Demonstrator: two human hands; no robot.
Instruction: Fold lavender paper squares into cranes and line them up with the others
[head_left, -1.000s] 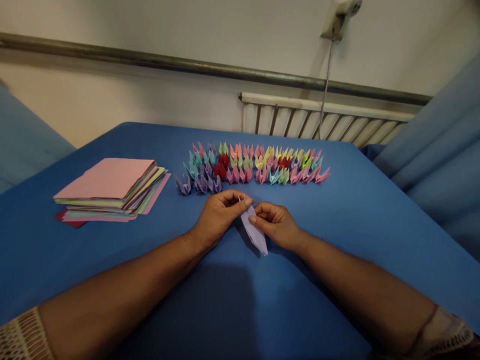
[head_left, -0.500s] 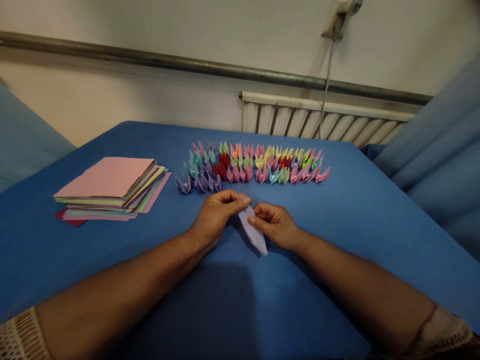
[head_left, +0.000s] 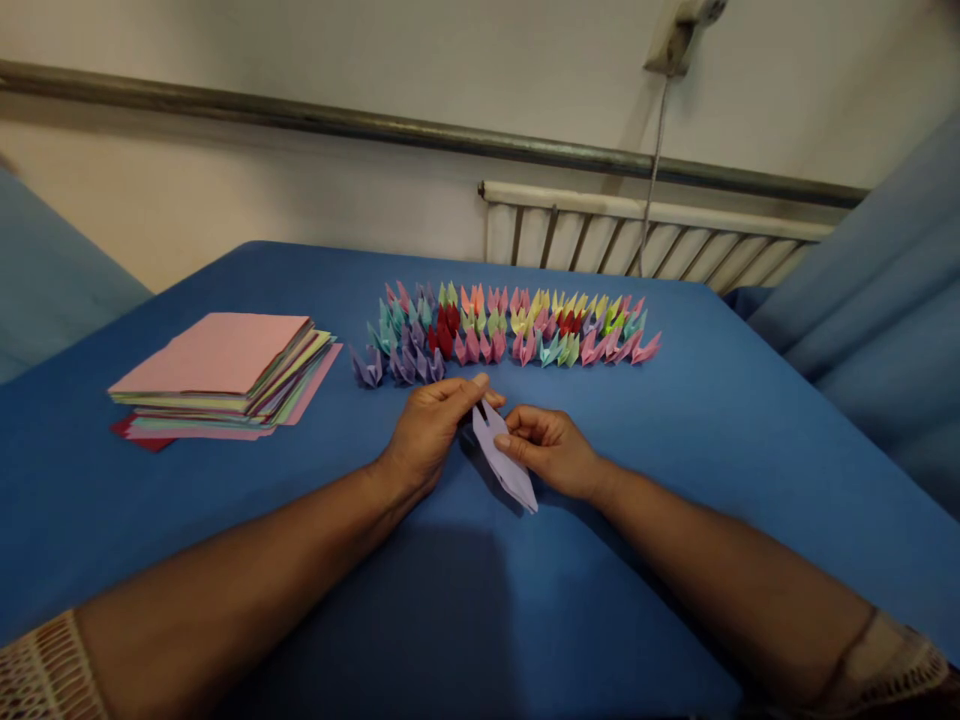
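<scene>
A folded piece of lilac paper (head_left: 504, 462), long and narrow with a pointed lower end, is held tilted above the table between my hands. My right hand (head_left: 551, 448) pinches its right edge, thumb on the front and curled fingers behind. At the upper end is my left hand (head_left: 431, 430), closed, with its thumb raised at the tip and its fingers partly hidden behind the paper. A slit shows in the paper's upper end. Just beyond my hands stand rows of small folded paper cranes (head_left: 491, 347) in many colours.
To the left lies a stack of coloured paper sheets (head_left: 217, 355), pink on top. Everything rests on a blue-covered table (head_left: 637, 600). Behind it are a wall pipe (head_left: 337, 122), a radiator (head_left: 645, 212) and a hanging cord (head_left: 654, 170). Blue curtains (head_left: 892, 290) flank both sides.
My left thumb has lifted off the paper's upper end and moved slightly up, uncovering the slit there. The right hand keeps its pinch almost unmoved.
</scene>
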